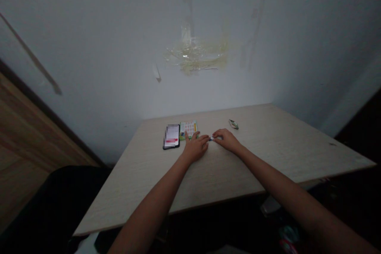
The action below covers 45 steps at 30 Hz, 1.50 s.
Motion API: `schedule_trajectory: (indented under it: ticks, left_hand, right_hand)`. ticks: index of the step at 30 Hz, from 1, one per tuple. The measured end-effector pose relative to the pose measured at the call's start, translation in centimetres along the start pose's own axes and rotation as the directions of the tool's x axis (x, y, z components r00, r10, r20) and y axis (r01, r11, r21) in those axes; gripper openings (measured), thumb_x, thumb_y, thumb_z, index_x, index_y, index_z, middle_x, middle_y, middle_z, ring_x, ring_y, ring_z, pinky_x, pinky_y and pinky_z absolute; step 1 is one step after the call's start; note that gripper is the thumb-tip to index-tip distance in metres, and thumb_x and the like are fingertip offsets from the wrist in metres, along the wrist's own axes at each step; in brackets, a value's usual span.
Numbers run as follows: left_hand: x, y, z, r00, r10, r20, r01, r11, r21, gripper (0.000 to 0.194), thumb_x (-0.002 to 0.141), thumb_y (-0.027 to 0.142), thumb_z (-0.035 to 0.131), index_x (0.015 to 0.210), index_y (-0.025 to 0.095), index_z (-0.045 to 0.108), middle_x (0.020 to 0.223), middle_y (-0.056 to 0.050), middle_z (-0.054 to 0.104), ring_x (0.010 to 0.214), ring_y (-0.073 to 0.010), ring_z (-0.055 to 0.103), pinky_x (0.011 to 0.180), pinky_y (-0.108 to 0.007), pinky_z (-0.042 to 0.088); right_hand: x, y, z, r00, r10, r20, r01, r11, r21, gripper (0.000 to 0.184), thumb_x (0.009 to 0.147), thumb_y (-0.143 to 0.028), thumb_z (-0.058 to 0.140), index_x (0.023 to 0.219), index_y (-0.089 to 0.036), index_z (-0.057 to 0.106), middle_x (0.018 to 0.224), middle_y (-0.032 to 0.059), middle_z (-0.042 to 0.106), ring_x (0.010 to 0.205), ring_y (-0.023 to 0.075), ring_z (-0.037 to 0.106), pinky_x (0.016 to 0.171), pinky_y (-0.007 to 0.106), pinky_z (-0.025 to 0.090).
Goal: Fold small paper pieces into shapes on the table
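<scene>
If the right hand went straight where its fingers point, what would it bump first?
Probably the tiny white-and-blue thing by the fingertips of the right hand, which may already touch it. Just past that is the left hand.

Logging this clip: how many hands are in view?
2: the left hand by the printed card; the right hand to its right, both at a small item.

A lit phone (171, 136) lies on the table (139, 174); yellowed tape (202, 61) clings to the wall (113, 47).

Dim, grayish light, dark lower corners (small glints on the tape (194, 53)), soft detail.
</scene>
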<state>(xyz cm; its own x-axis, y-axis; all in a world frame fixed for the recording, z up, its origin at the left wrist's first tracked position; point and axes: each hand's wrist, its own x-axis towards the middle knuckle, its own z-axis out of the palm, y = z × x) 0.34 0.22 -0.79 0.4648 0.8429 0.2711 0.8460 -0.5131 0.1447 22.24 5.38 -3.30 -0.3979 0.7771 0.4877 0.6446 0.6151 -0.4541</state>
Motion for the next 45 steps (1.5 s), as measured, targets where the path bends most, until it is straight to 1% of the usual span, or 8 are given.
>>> schedule_trajectory:
  ticks: [3,7,11,21,31,39,43,45]
  left_hand:
    - [0.2,-0.1,0.1,1.000,0.008,0.015,-0.008,1.000,-0.009,0.040,0.099,0.039,0.041,0.137,0.042,0.052,0.146,0.003,0.054,0.144,-0.0307,0.031,0.111,-0.078,-0.006]
    - [0.5,-0.4,0.2,1.000,-0.003,0.024,0.005,0.999,-0.051,0.040,0.100,0.038,0.039,0.138,0.040,0.051,0.143,0.002,0.057,0.141,-0.0294,0.035,0.109,-0.078,-0.008]
    - [0.8,-0.5,0.3,0.999,-0.040,0.031,0.042,0.996,-0.079,0.044,0.101,0.039,0.035,0.144,0.040,0.044,0.142,0.001,0.059,0.138,-0.0288,0.038,0.109,-0.080,-0.005]
    - [1.2,-0.1,0.2,0.998,-0.047,0.035,0.049,0.997,-0.057,0.039,0.101,0.039,0.037,0.136,0.043,0.054,0.142,0.002,0.058,0.134,-0.0300,0.041,0.107,-0.081,-0.005]
    - [1.4,-0.2,0.1,1.000,-0.007,0.020,0.009,0.997,-0.078,0.036,0.100,0.037,0.042,0.130,0.042,0.059,0.143,0.004,0.057,0.147,-0.0319,0.024,0.109,-0.078,-0.010]
    - [1.1,-0.3,0.2,0.998,-0.016,-0.057,0.007,0.988,-0.153,0.030,0.098,0.035,0.046,0.119,0.034,0.068,0.128,0.002,0.069,0.143,-0.0271,0.036,0.113,-0.073,-0.010]
    - [0.9,-0.3,0.1,0.997,-0.005,-0.079,-0.006,0.991,-0.137,0.027,0.097,0.035,0.050,0.115,0.034,0.069,0.124,0.002,0.071,0.141,-0.0284,0.039,0.112,-0.075,-0.007]
    - [0.8,-0.3,-0.1,0.996,0.021,-0.085,-0.030,0.994,-0.105,0.026,0.096,0.036,0.052,0.116,0.036,0.069,0.127,0.002,0.069,0.142,-0.0302,0.036,0.112,-0.076,-0.006]
  right_hand:
    - [0.0,0.0,0.0,1.000,-0.003,-0.001,0.003,1.000,0.005,0.010,0.084,-0.028,0.070,0.088,-0.021,0.075,0.101,0.0070,0.075,0.100,0.0221,0.066,0.096,0.038,0.047]
    - [0.0,-0.1,-0.1,1.000,-0.001,0.001,0.001,1.000,0.021,0.010,0.084,-0.028,0.070,0.089,-0.021,0.075,0.101,0.0068,0.075,0.100,0.0221,0.067,0.097,0.038,0.047]
    - [0.0,-0.1,-0.1,1.000,-0.001,0.005,0.001,0.999,0.037,0.009,0.084,-0.027,0.070,0.088,-0.021,0.074,0.101,0.0063,0.075,0.100,0.0219,0.067,0.098,0.039,0.046]
    - [0.1,0.0,-0.1,1.000,-0.007,0.007,0.006,1.000,0.026,0.010,0.084,-0.027,0.070,0.088,-0.021,0.076,0.102,0.0069,0.075,0.100,0.0221,0.067,0.097,0.039,0.046]
    - [-0.1,0.0,0.0,1.000,-0.004,-0.001,0.004,0.999,0.032,0.012,0.084,-0.029,0.070,0.091,-0.021,0.076,0.103,0.0074,0.075,0.102,0.0236,0.065,0.098,0.040,0.046]
    - [-0.1,0.6,0.3,1.000,-0.004,0.008,0.004,0.999,0.044,0.022,0.083,-0.025,0.068,0.103,-0.022,0.077,0.105,0.0064,0.076,0.105,0.0242,0.065,0.099,0.040,0.045]
    - [-0.2,0.6,0.3,1.000,-0.009,-0.001,0.009,1.000,0.023,0.022,0.084,-0.027,0.068,0.103,-0.024,0.078,0.109,0.0069,0.074,0.109,0.0248,0.063,0.100,0.040,0.045]
    - [-0.2,0.6,0.3,1.000,0.000,-0.006,0.000,1.000,-0.003,0.021,0.084,-0.028,0.068,0.102,-0.025,0.078,0.112,0.0074,0.073,0.110,0.0253,0.062,0.101,0.041,0.045]
